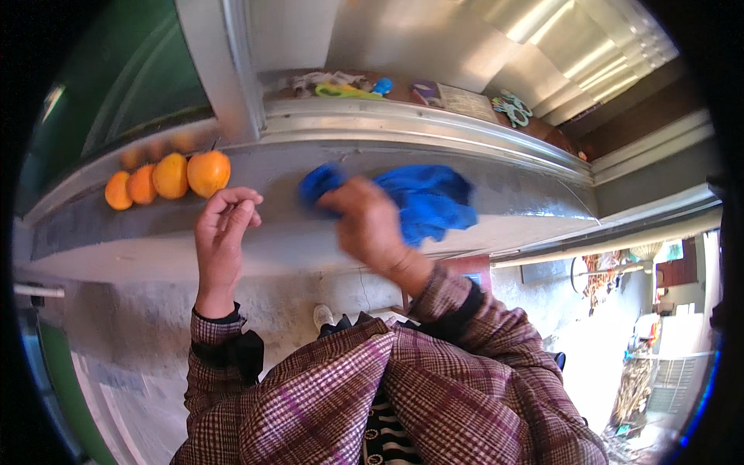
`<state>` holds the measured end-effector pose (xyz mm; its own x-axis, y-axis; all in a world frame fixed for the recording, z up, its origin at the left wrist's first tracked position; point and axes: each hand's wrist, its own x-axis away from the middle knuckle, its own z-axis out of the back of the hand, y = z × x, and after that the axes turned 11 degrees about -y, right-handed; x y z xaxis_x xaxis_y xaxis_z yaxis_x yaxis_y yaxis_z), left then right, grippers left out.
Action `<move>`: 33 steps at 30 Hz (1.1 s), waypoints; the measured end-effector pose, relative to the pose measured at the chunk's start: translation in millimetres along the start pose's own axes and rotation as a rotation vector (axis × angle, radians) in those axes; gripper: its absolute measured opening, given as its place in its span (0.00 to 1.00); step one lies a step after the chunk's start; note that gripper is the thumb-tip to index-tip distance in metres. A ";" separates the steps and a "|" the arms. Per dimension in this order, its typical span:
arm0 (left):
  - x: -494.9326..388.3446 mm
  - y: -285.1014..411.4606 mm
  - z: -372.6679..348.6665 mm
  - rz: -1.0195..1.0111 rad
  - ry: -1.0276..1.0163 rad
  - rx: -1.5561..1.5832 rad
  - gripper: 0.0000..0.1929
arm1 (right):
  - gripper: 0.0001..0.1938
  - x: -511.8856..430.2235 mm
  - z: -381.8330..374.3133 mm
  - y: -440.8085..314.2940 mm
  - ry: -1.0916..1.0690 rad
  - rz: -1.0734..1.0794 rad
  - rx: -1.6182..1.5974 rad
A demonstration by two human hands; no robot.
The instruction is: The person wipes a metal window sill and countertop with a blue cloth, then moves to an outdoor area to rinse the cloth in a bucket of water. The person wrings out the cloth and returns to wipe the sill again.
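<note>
A blue cloth (427,195) lies over the grey window ledge (267,174), part of it bunched under my right hand (372,224), which grips it; the hand and the bunched end are blurred. My left hand (228,232) is raised at the ledge's front edge, fingers curled with nothing visible in them. Just left of its fingertips, several orange fruits, seemingly persimmons (208,174), stand in a row against the window frame.
Behind the metal window track (407,119), an inner sill holds a yellow-green item (346,91), a small blue object (382,86), a printed paper (467,103) and light-green scissors (512,108). A closed green-tinted pane (133,70) stands at the left. Below is a concrete floor (139,325).
</note>
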<state>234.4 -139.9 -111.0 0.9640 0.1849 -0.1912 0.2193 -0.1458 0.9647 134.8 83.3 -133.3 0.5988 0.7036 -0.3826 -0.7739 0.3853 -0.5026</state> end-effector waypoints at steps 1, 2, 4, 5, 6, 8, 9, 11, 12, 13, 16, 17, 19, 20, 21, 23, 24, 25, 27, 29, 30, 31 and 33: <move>-4.4 4.2 0.6 -0.049 -0.003 -0.043 0.06 | 0.21 -4.8 -1.8 -19.0 -0.073 0.101 -0.134; -4.8 9.6 2.3 -0.087 0.008 -0.078 0.06 | 0.21 -6.3 6.1 -32.9 -0.146 0.097 -0.315; -2.3 20.1 9.1 -0.169 0.028 -0.176 0.05 | 0.20 -14.1 36.8 -45.8 -0.213 0.038 -0.553; 0.6 23.8 13.1 -0.179 0.031 -0.195 0.05 | 0.18 -16.5 62.7 -41.3 -0.166 0.001 -0.343; 5.0 26.5 17.0 -0.182 0.039 -0.214 0.05 | 0.17 -27.8 79.9 -32.8 -0.026 -0.057 -0.440; 11.2 27.8 22.2 -0.173 0.070 -0.221 0.06 | 0.13 -48.8 97.5 -12.8 0.232 -0.148 -0.291; 13.9 27.3 23.5 -0.144 0.075 -0.211 0.06 | 0.12 -59.2 100.1 -1.5 0.309 -0.078 -0.079; 16.5 23.7 21.9 -0.115 0.104 -0.198 0.06 | 0.15 -74.6 64.8 11.2 0.028 0.235 0.168; 18.1 22.4 20.5 -0.120 0.112 -0.212 0.05 | 0.22 -69.2 50.7 14.6 -0.343 0.136 0.295; 18.7 21.5 19.2 -0.135 0.105 -0.220 0.05 | 0.24 -60.9 37.4 16.8 -0.314 0.143 0.437; 22.0 19.1 14.9 -0.148 0.056 -0.263 0.04 | 0.17 -46.4 29.5 29.2 -0.264 0.009 0.431; 23.2 19.1 13.9 -0.137 0.058 -0.285 0.04 | 0.15 -38.6 36.9 29.4 -0.262 -0.045 0.418; 25.5 18.9 13.1 -0.136 0.071 -0.326 0.04 | 0.11 -24.0 60.7 26.2 -0.288 -0.156 0.364; 26.4 18.4 12.8 -0.143 0.065 -0.330 0.04 | 0.10 -9.1 77.5 20.4 -0.344 -0.218 0.319; 27.0 18.5 12.3 -0.147 0.061 -0.333 0.04 | 0.10 5.6 98.9 15.6 -0.441 -0.219 0.256; 24.6 19.1 8.5 -0.136 0.074 -0.339 0.05 | 0.13 27.1 146.0 16.1 -0.737 -0.329 0.062; 20.7 20.4 5.2 -0.126 0.089 -0.350 0.05 | 0.12 33.0 173.5 22.6 -0.819 -0.371 -0.121; 16.0 23.2 1.5 -0.123 0.102 -0.360 0.05 | 0.11 34.6 195.0 33.2 -0.787 -0.514 -0.209; 2.7 27.8 -10.9 -0.132 0.096 -0.395 0.05 | 0.10 41.5 237.4 52.4 -0.441 -0.567 -0.187; -16.5 28.6 -26.9 -0.185 0.082 -0.399 0.05 | 0.11 35.0 260.8 81.2 -0.137 -0.551 -0.374; -26.2 26.9 -35.6 -0.196 0.076 -0.403 0.05 | 0.12 30.0 268.6 95.2 -0.087 -0.554 -0.230; -35.8 24.1 -42.8 -0.219 0.065 -0.485 0.05 | 0.14 23.7 275.6 109.4 -0.047 -0.478 -0.132; -49.4 16.2 -52.9 -0.252 0.038 -0.646 0.05 | 0.17 5.0 269.1 140.4 -0.029 -0.429 0.181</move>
<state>182.4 -99.9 -76.4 0.8867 0.1731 -0.4288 0.2911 0.5116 0.8084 -26.4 301.6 2.8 0.8686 0.4733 -0.1469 -0.4827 0.7412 -0.4664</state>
